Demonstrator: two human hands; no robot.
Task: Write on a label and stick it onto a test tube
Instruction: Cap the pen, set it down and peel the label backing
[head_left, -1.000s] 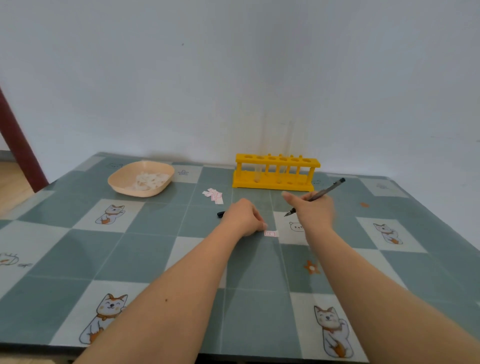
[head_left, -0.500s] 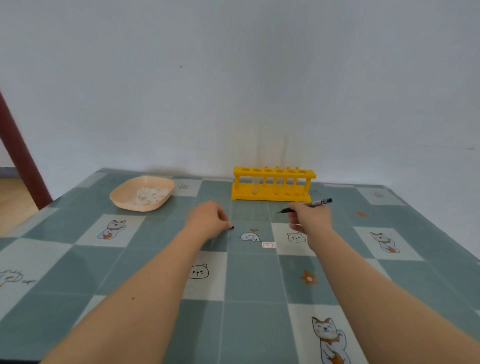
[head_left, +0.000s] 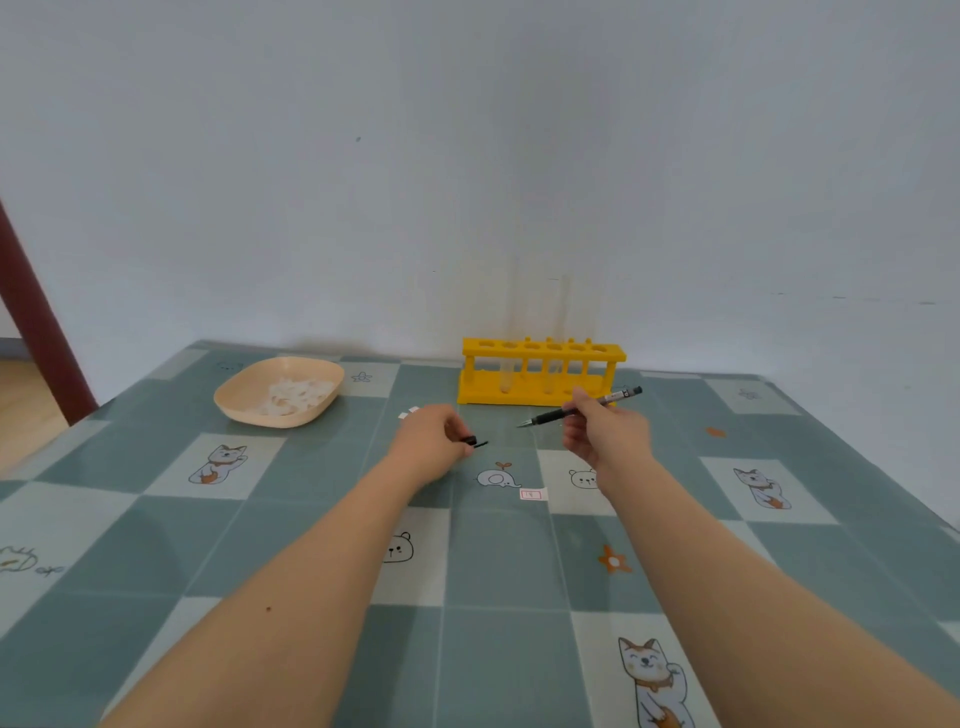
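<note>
Left hand (head_left: 431, 449) now grips pen cap (head_left: 475, 442) — pen (head_left: 582, 407) tilted toward it

Surface (head_left: 519, 571): all items lay on it. Pen (head_left: 579, 408) in the right grip (head_left: 602, 436), tip pointing left toward the left grip (head_left: 431, 444), which pinched the pen cap (head_left: 474, 442). Label (head_left: 533, 494): flat, nearer than both grips, between them. Test tube rack (head_left: 540, 371): behind the grips, at the wall, tubes upright in it. Spare labels (head_left: 408, 412): just behind the left grip. Tray (head_left: 280, 391): far left of the left grip, small pieces inside.
</note>
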